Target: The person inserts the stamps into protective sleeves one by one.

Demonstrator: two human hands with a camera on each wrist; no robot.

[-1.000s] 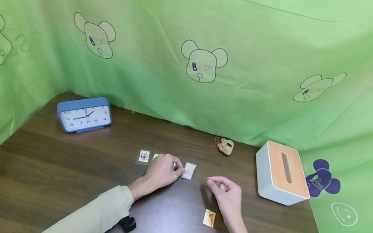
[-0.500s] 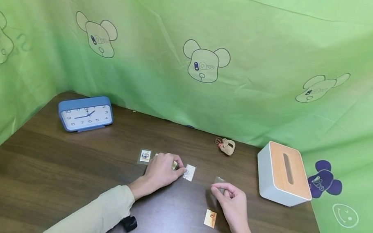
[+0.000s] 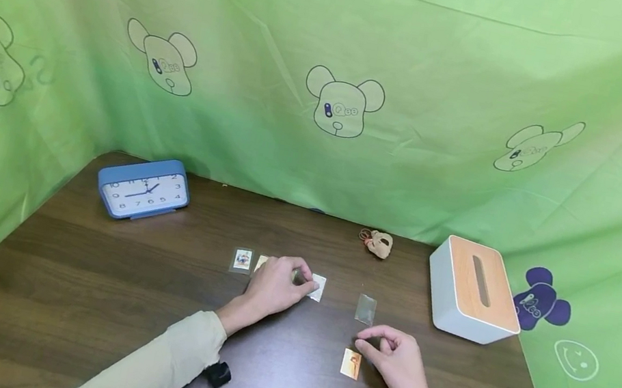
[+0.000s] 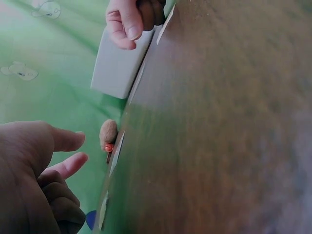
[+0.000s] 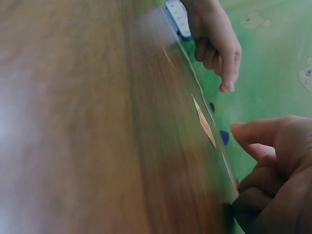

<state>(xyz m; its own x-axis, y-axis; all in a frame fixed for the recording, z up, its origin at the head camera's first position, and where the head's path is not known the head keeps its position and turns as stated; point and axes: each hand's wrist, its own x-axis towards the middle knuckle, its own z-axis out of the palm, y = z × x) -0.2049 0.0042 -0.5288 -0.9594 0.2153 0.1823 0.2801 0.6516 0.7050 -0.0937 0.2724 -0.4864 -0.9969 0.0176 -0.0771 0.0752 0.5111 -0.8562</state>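
Note:
In the head view my left hand (image 3: 274, 287) hovers over a row of small stamp-like cards, its thumb and index finger apart. Its fingertips cover part of a whitish card (image 3: 318, 288); whether they touch it I cannot tell. A yellowish card (image 3: 261, 261) peeks out behind the knuckles. Further left lies a picture card (image 3: 242, 259) in a clear sleeve. My right hand (image 3: 398, 363) holds nothing, with a gap between thumb and index finger in the right wrist view. Just below its fingertips lies an orange picture card (image 3: 351, 364). Above them is a flat clear sleeve (image 3: 366, 308).
A blue clock (image 3: 143, 189) stands at the back left. At the back right sits a white tissue box (image 3: 475, 289) with a wooden lid. A small tan trinket (image 3: 380, 244) with a red cord lies near the green curtain (image 3: 239, 105) behind the table.
My right hand has moved nearer to me and slightly right, towards the orange card. The clear sleeve, partly behind its fingertips half a second ago, lies uncovered. My left hand has shifted slightly right.

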